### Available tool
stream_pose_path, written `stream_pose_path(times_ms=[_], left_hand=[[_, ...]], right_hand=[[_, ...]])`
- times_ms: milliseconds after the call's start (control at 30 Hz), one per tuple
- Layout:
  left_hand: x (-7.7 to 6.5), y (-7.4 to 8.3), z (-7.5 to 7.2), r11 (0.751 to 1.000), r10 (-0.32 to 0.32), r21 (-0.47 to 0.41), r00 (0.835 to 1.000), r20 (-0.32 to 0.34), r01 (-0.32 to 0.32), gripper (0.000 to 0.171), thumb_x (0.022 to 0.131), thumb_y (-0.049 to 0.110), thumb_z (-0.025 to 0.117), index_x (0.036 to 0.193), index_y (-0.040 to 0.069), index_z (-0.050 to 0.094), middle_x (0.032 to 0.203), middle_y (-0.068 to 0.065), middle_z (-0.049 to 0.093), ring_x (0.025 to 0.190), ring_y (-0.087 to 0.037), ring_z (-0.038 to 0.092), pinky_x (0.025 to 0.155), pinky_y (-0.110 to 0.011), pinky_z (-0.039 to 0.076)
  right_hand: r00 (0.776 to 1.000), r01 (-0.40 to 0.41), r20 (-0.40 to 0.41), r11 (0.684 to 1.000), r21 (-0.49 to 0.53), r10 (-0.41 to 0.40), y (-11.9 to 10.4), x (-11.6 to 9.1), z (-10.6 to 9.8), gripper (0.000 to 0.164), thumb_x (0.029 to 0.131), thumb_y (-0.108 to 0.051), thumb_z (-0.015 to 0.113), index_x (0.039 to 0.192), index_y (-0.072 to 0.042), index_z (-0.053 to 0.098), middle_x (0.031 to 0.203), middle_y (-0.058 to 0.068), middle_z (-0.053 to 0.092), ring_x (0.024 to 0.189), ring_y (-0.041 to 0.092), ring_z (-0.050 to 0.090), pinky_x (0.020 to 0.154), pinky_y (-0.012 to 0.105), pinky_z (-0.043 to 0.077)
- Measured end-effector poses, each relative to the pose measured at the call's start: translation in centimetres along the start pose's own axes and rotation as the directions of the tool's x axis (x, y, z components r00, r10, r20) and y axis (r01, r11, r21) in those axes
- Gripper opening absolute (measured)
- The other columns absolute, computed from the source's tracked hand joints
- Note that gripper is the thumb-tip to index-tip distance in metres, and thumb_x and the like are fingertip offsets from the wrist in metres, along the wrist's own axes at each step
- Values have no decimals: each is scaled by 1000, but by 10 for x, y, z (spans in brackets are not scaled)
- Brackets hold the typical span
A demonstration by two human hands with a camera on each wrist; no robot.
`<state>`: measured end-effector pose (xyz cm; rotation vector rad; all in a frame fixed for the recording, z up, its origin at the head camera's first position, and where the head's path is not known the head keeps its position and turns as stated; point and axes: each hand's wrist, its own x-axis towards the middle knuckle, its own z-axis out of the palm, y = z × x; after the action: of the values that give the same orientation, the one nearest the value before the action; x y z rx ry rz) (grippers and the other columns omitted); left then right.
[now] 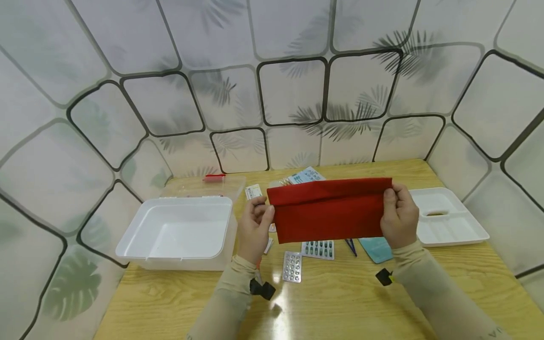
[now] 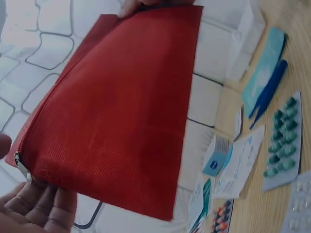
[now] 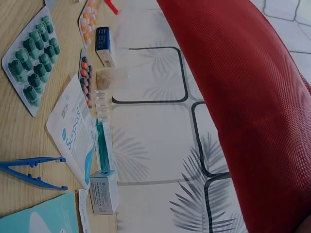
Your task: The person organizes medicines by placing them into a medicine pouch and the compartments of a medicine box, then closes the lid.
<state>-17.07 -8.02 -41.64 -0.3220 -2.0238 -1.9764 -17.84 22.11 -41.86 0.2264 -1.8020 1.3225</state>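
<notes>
Red pouch point(image 1: 331, 212) is held up above the table point(image 1: 340, 307), stretched lengthwise between two hands. At its left end, the left hand point(image 1: 256, 229) pinches the edge, thumb lapping onto the near face and the other fingers partly curled. At its right end, the right hand point(image 1: 399, 217) pinches likewise, thumb flat on the near face, fingers bent behind the cloth. Both hands are raised to the pouch's height, forearms in pale sleeves point(image 1: 235, 288) slanting up to it from either side of the person.

The pouch is a flat rectangle of ribbed, woven-looking fabric; a zip runs along one long side, its metal slider point(image 2: 22, 167) close to the left hand's fingers. Left of the pouch stands a glossy white plastic box point(image 1: 174, 231); right of it lies a shallow white tray point(image 1: 452, 222). Below its lower edge lie a silver blister pack point(image 1: 292, 267), a blister of green capsules point(image 1: 320, 249), slim blue tweezers point(image 1: 351, 246) and a teal packet point(image 1: 377, 250).
</notes>
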Motion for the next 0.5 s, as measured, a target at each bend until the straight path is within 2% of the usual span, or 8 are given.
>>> stream_pose_path(times_ms=[100, 200, 267, 367, 500], left_hand=[[0, 4, 0, 995, -80, -49, 995, 57, 83, 31, 97, 13, 58, 121, -6, 57, 94, -14, 64, 83, -18, 61, 75, -27, 52], [0, -5, 0, 985, -120, -114, 986, 112, 133, 30, 97, 18, 59, 116, -4, 63, 97, -12, 66, 85, -18, 62, 76, -28, 52], [-1, -5, 0, 977, -133, -150, 982, 135, 153, 30, 97, 18, 59, 114, -5, 63, 102, -15, 67, 88, -20, 64, 78, -30, 53], [-3, -4, 1, 978, -119, -156, 986, 120, 137, 27, 96, 15, 59, 111, -7, 64, 101, -18, 67, 87, -19, 65, 76, -30, 54], [-6, -3, 3, 992, -62, -109, 994, 86, 71, 22, 96, 12, 59, 106, -7, 65, 97, -21, 68, 82, -19, 66, 70, -30, 55]], right_hand=[[1000, -14, 22, 1000, 24, 13, 2, -4, 1, 22, 98, 0, 46, 108, 12, 62, 91, -11, 64, 72, 3, 56, 63, 15, 42], [999, -16, 42, 998, 58, 13, -9, -5, 3, 21, 98, 3, 45, 107, 15, 60, 93, -11, 63, 74, 5, 56, 65, 16, 43], [998, -21, 59, 995, 93, 15, -18, -6, 5, 21, 97, 4, 44, 105, 18, 58, 94, -11, 63, 75, 4, 57, 65, 16, 44], [995, -29, 95, 989, 143, 15, -24, -8, 7, 20, 96, 6, 43, 102, 19, 57, 93, -8, 65, 76, 4, 59, 65, 15, 46], [989, -54, 146, 986, 157, 31, -13, -15, 9, 19, 96, 6, 45, 104, 15, 60, 92, -5, 67, 77, 5, 63, 63, 15, 50]])
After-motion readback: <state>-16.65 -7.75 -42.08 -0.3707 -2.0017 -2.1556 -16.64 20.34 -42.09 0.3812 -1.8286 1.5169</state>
